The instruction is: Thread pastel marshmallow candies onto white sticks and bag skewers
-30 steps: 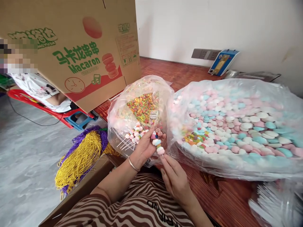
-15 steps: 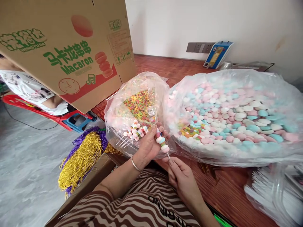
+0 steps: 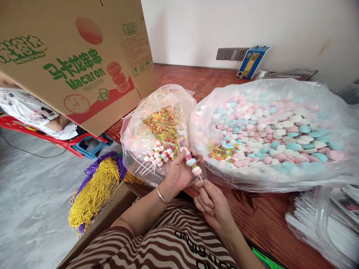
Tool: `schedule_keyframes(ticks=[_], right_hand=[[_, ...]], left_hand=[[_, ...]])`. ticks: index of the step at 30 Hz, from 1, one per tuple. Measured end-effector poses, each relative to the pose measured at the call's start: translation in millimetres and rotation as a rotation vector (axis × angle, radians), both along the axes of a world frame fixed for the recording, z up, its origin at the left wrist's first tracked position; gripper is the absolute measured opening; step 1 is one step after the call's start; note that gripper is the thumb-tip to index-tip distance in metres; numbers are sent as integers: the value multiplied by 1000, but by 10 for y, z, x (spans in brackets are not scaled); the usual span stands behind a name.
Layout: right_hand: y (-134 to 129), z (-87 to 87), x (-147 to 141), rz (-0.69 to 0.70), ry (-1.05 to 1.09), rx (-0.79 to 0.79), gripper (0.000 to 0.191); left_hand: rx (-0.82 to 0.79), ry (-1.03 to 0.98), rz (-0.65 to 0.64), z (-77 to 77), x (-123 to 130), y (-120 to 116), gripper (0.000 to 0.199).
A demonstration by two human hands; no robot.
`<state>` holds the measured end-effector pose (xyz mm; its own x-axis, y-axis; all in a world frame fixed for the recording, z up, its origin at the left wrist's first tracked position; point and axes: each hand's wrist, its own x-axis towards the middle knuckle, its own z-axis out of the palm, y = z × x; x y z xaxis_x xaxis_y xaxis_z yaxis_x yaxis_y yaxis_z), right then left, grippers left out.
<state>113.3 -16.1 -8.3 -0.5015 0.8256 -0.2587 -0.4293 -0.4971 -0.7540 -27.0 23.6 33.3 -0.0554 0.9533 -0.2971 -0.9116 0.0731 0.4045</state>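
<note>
A marshmallow and candy skewer [image 3: 192, 163] slants between my hands, its pink, white, blue and green pieces threaded on a white stick. My left hand [image 3: 178, 172] is closed around its upper part, thumb on one side and fingers on the other. Just past that thumb is a small clear wrapper [image 3: 182, 135] with printing on it; its lower end is hard to make out. My right hand [image 3: 211, 200] pinches the bare stick between thumb and fingers. Several finished-looking skewers [image 3: 158, 154] lie left of my left hand, sticks pointing toward me.
One clear bag [image 3: 162, 121] holds ring-shaped candies; a larger one [image 3: 280, 134] holds pastel marshmallows. A cardboard box [image 3: 92, 67] stands at left, near gold bead strands [image 3: 97, 194]. White sticks [image 3: 308, 224] in plastic lie at right, a blue device [image 3: 254, 62] behind. Another person's sleeve [image 3: 45, 119] shows.
The view has shifted slightly. Both hands remain on the skewer; the right hand's fingers have curled in more around the stick's end, and the wrapper sits a little differently above the left thumb.
</note>
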Motion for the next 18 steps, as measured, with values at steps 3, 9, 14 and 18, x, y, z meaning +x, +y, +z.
schedule_keyframes(ticks=[3,9,14,18], right_hand=[[20,12,19,39,208,-192,28],[25,-26,24,-5,78,-15,26],[101,-49,113,-179,-590,671,24],[165,-46,136,-406,-921,1161,18]], left_hand=[[27,59,-86,-95,-141,31,11],[92,265,-253,-49,-283,58,28],[21,270,-193,44,-132,49,37],[-16,199,-135,22,28,29,37]])
